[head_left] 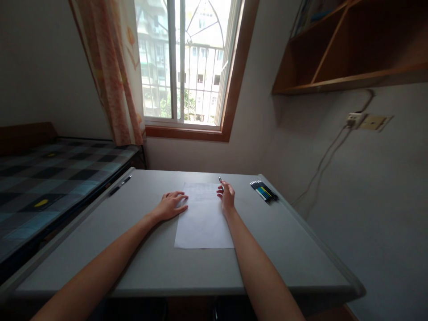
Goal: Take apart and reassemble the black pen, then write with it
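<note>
A white sheet of paper [203, 227] lies on the desk [150, 267] in front of me, with faint lines of writing across its upper part. My left hand [171, 205] rests flat on the sheet's left edge, fingers spread. At the upper right of the paper, my right hand [227, 195] is closed around a pen [220, 179], whose end sticks up above the fingers. The pen's lower part is mostly hidden by the hand, so I cannot tell whether its tip touches the paper.
A pack of pens [264, 191] lies near the desk's right edge. One dark pen [120, 186] lies along the left edge. A bed [67, 169] stands to the left, a window [187, 67] is ahead, and a wooden shelf [310, 87] hangs at upper right.
</note>
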The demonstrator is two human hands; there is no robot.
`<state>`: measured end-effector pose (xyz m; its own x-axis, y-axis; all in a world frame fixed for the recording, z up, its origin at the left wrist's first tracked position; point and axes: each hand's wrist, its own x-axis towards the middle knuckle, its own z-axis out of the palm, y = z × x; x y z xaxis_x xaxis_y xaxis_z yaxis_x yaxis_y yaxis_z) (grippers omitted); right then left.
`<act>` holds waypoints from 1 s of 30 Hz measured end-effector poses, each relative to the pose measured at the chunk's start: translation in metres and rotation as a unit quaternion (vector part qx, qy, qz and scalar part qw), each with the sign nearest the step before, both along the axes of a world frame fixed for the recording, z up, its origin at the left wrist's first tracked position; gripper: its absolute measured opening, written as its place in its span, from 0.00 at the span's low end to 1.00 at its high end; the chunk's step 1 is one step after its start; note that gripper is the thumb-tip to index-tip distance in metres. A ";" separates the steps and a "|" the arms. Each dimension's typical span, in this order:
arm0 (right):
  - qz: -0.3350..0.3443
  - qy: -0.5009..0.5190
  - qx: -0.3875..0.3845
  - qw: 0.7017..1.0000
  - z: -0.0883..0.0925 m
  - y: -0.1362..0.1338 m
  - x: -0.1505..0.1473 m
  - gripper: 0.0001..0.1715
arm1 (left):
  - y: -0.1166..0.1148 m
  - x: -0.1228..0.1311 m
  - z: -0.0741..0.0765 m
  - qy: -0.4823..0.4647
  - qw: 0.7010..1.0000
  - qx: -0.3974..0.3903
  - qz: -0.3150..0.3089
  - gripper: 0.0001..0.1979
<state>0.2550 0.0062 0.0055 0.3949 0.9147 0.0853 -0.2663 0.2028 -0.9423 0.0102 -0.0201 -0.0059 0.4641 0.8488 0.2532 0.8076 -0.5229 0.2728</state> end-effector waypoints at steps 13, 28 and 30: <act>0.040 0.012 0.061 0.997 0.003 -0.001 -0.002 0.18 | 0.001 0.000 -0.001 -0.005 1.000 -0.004 0.003 0.22; 0.034 0.064 0.065 0.995 -0.002 0.004 -0.001 0.13 | 0.000 0.000 -0.001 -0.001 1.000 0.001 0.001 0.22; 0.024 0.064 0.064 0.996 -0.002 0.003 -0.001 0.13 | -0.001 0.000 0.000 -0.001 1.000 0.002 0.001 0.22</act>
